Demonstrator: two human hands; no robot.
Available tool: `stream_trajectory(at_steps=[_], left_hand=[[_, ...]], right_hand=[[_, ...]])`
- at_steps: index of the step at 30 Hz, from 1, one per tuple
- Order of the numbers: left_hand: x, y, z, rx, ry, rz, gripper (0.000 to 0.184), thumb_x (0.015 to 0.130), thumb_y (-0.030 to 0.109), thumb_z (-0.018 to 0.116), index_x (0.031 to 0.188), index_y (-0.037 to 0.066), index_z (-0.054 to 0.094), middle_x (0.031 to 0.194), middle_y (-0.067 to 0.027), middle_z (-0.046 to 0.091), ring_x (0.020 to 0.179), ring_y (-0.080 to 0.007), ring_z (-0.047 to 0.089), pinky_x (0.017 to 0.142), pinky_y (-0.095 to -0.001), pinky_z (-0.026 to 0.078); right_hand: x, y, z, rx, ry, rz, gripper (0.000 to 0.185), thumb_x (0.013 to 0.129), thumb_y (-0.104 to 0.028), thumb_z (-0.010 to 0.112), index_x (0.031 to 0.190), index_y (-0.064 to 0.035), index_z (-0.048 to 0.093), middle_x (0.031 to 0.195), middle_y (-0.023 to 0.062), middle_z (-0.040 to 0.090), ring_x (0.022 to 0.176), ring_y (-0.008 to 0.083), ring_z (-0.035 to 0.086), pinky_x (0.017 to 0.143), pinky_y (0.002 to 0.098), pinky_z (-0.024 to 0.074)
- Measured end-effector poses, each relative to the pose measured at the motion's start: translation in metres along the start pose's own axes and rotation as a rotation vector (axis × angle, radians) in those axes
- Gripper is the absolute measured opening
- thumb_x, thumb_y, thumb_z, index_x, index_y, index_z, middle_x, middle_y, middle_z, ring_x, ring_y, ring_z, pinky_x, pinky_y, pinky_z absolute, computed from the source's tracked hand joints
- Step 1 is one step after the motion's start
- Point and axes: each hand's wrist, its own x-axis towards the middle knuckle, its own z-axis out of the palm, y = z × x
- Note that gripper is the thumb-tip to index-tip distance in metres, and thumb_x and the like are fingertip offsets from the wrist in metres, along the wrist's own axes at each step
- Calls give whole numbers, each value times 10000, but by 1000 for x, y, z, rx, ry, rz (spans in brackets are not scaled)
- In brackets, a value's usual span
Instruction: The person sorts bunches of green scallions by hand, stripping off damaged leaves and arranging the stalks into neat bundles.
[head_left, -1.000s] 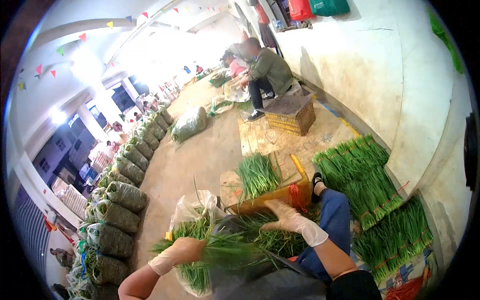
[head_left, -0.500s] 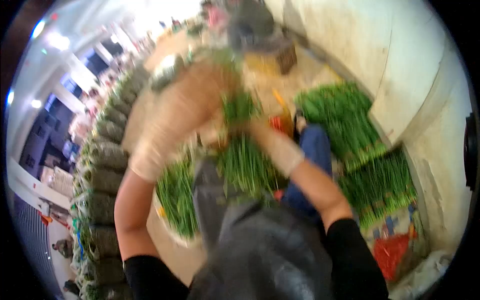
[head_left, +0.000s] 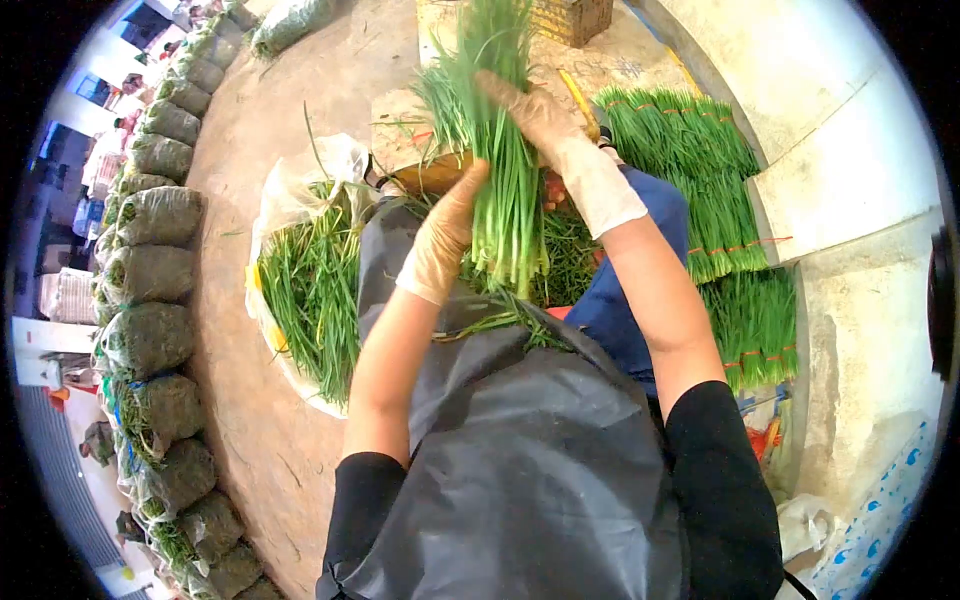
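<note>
At the far left, a curving row of plump clear plastic sacks stuffed with greens (head_left: 150, 335) lines the tan concrete floor (head_left: 240, 290), set side by side, probably so that the way between stays walkable. Nearer, left of the lap, a translucent white plastic bag (head_left: 335, 160) stands with its mouth spread wide around loose long green leaves (head_left: 310, 300), within easy reach of that side. The left hand in a pale thin glove (head_left: 452, 225) is closed against the left side of a thick bunch of slender green stalks with pale ends (head_left: 508, 215), its fingers mostly hidden behind the stalks. The bunch hangs upright above the lap, pale ends toward the body, leafy tops pointing far, which seems to keep the stalks lying parallel. The right hand in a matching pale glove (head_left: 548, 120) lies over the upper right of the bunch, fingers nearly straight and slightly spread across the leaves (whether they grip or merely steady, I cannot tell). Below, a dark grey smooth apron (head_left: 540, 470) covers the lap, likely as a shield, and catches stray green blades (head_left: 500, 320). On the right, past the blue trouser leg (head_left: 630, 305), green bundles tied with red bands (head_left: 680, 185) lie in tight rows, presumably to save space.
</note>
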Motion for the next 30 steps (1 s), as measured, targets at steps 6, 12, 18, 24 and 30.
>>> stream_trajectory(at_steps=[6,12,18,24,30], left_hand=[[71,-33,-33,19,161,-118,450,792,210,722,1172,32,560,1071,-86,635,923,-202,634,806,-351,520],[190,-44,-54,877,79,328,532,808,173,679,1271,36,457,1216,-105,573,1105,-185,545,924,-322,457],[259,20,-6,656,-33,509,698,710,71,735,1309,-4,384,1147,-126,577,1037,-233,579,937,-356,458],[307,-14,-41,109,131,-69,594,765,83,700,1295,-4,446,1168,-131,552,992,-231,572,872,-352,483],[310,10,-56,1031,-154,288,728,696,291,812,1247,-34,464,1112,-131,598,1014,-189,569,867,-291,466]], right_hand=[[2,60,-7,-22,-122,-114,888,781,-623,633,1401,-44,371,1317,151,507,1231,239,457,1031,334,340],[68,85,-43,-249,90,-82,1004,615,-534,818,1380,-45,388,1322,152,507,1247,251,442,1063,344,321],[151,88,-96,331,123,-382,828,624,-383,870,1250,-14,472,1135,88,623,1030,166,575,930,307,452],[195,170,-115,-104,66,-454,756,663,-379,844,1246,-39,503,1143,98,623,1010,194,584,915,336,466],[202,135,-124,-81,237,-483,472,707,-388,798,1002,-42,671,904,100,686,896,256,642,801,358,512]])
